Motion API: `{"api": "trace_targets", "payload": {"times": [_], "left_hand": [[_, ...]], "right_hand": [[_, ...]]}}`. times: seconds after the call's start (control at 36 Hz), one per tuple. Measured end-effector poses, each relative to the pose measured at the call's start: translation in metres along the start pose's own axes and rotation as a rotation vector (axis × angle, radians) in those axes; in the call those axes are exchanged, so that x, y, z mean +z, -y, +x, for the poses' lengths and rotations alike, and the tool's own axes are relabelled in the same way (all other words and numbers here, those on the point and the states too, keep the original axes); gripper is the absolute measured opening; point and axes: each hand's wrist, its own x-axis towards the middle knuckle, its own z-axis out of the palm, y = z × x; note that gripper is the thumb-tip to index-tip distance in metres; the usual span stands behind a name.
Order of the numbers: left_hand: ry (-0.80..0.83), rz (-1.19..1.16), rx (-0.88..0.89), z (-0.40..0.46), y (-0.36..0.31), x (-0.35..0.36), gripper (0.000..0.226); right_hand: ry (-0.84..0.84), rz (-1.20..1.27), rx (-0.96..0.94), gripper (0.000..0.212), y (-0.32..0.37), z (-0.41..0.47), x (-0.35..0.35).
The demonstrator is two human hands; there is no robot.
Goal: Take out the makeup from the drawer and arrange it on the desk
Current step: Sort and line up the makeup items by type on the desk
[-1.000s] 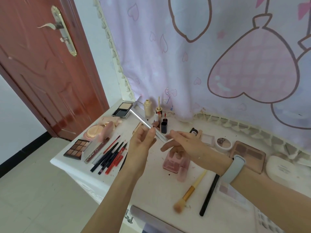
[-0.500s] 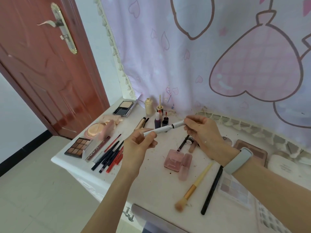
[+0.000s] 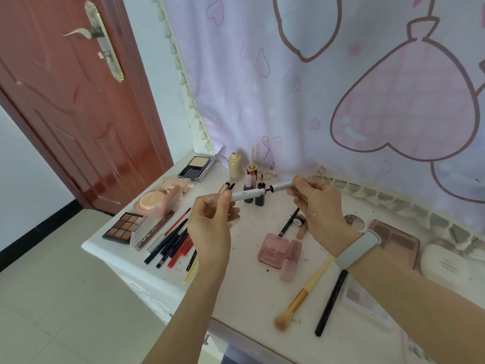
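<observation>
Above the white desk (image 3: 252,292) I hold a silver makeup pen in two parts. My left hand (image 3: 210,222) grips the silver barrel (image 3: 246,194). My right hand (image 3: 319,203) pinches the pen's cap (image 3: 282,186), which is pulled a short way off so that a thin dark tip shows in the gap. A grey band sits on my right wrist. The drawer front (image 3: 236,353) shows only as a sliver at the bottom edge.
On the desk lie an eyeshadow palette (image 3: 122,228), several dark and red pencils (image 3: 172,244), a round powder compact (image 3: 151,202), small bottles (image 3: 253,190), a pink bottle (image 3: 274,249), a yellow brush (image 3: 301,298), a black pencil (image 3: 332,302) and a brown palette (image 3: 393,239). A red door stands at left.
The pen swung from a slant to nearly level. My right hand moved up to its right end, took the cap and drew it off the barrel.
</observation>
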Motion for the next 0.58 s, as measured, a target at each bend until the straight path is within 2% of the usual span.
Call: {"api": "trace_targets", "payload": {"times": [0.06,0.11,0.17,0.22,0.28,0.36,0.44,0.5,0.58], "left_hand": [[0.025,0.026,-0.047,0.003,0.0,-0.004,0.017],[0.091,0.013,-0.134,0.006,-0.002,-0.009,0.021],[0.187,-0.007,-0.249,0.01,-0.004,-0.014,0.02],[0.298,0.027,-0.338,0.013,-0.006,-0.018,0.015],[0.427,0.101,-0.385,0.015,-0.007,-0.022,0.014],[0.687,0.278,-0.387,0.017,-0.008,-0.03,0.017],[0.857,0.393,-0.403,0.019,-0.011,-0.038,0.023],[0.917,0.43,-0.423,0.022,-0.013,-0.042,0.023],[0.943,0.455,-0.417,0.028,-0.014,-0.046,0.022]], "right_hand": [[0.065,-0.011,0.007,0.007,0.002,0.004,-0.003],[0.206,-0.091,0.001,0.016,0.004,0.007,-0.008],[0.376,-0.335,-0.055,0.028,0.005,0.009,-0.015],[0.508,-0.704,-0.186,0.031,0.007,0.009,-0.021],[0.609,-1.023,-0.403,0.03,0.006,0.009,-0.025],[0.728,-1.298,-0.661,0.028,0.004,0.012,-0.03],[0.743,-1.488,-0.883,0.022,0.011,0.015,-0.036],[0.7,-1.52,-1.028,0.018,0.014,0.019,-0.04],[0.593,-1.474,-1.081,0.016,0.016,0.024,-0.043]]}}
